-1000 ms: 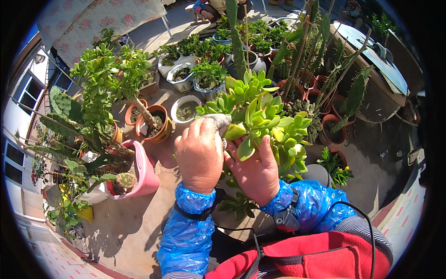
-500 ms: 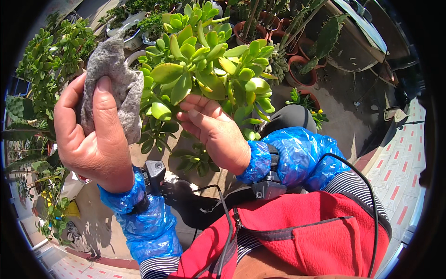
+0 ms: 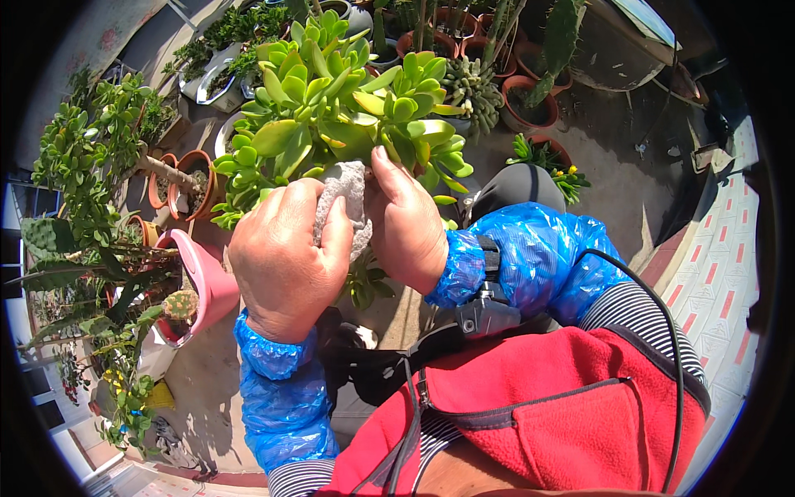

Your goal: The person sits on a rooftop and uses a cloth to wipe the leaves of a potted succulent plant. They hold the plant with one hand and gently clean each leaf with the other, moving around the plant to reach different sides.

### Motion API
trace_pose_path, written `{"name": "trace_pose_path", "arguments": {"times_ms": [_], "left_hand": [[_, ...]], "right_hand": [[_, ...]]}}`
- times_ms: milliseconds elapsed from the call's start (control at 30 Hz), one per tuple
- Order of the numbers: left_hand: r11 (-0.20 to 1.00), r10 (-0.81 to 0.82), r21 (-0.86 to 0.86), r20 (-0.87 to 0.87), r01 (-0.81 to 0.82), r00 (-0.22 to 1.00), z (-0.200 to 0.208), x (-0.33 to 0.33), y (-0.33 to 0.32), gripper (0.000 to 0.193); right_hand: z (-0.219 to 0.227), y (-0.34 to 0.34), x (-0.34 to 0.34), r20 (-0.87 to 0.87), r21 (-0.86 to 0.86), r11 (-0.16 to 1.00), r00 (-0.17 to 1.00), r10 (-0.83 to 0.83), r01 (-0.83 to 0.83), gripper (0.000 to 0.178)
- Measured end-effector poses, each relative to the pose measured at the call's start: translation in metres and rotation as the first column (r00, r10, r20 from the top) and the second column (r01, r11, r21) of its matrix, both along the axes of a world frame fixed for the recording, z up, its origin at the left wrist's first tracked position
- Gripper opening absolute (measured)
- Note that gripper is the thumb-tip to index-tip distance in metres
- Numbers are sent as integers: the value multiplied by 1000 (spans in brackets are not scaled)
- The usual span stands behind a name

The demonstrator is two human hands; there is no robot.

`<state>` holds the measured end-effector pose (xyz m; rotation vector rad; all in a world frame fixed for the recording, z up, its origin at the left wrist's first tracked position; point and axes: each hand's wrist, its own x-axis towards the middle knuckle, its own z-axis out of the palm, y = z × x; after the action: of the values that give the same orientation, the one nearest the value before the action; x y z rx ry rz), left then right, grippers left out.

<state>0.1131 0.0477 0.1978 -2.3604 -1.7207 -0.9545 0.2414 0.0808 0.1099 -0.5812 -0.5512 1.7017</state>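
A bushy succulent (image 3: 306, 108) with thick, glossy green leaves stands in front of me. My left hand (image 3: 286, 257) is closed on a crumpled grey cloth (image 3: 344, 195), with the thumb lying over it. The cloth is against the plant's lower front leaves. Close beside it, my right hand (image 3: 408, 232) has its thumb stretched up next to the leaves. The right hand's other fingers are hidden behind the cloth and my left hand, so I cannot see what they touch.
A pink pot (image 3: 211, 282) with a cactus stands to the left, near terracotta pots (image 3: 195, 186). More terracotta pots (image 3: 530, 108) and a spiny cactus (image 3: 563, 37) are at the back right. A black cable (image 3: 654, 323) runs over my right sleeve.
My left hand has brought the cloth right, from the plant's left side to its front leaves beside my right hand. The right hand has turned, its thumb now pointing up. The view has shifted slightly.
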Motion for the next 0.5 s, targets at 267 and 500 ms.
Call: {"name": "trace_pose_path", "arguments": {"times_ms": [267, 500], "left_hand": [[963, 157, 214, 59, -166, 986, -14, 1, 19, 24], [961, 219, 190, -81, -200, 972, -16, 1, 31, 27]], "right_hand": [[24, 11, -2, -90, -207, 978, 996, -17, -2, 32], [17, 14, -7, -204, -240, 961, 975, 92, -140, 38]]}}
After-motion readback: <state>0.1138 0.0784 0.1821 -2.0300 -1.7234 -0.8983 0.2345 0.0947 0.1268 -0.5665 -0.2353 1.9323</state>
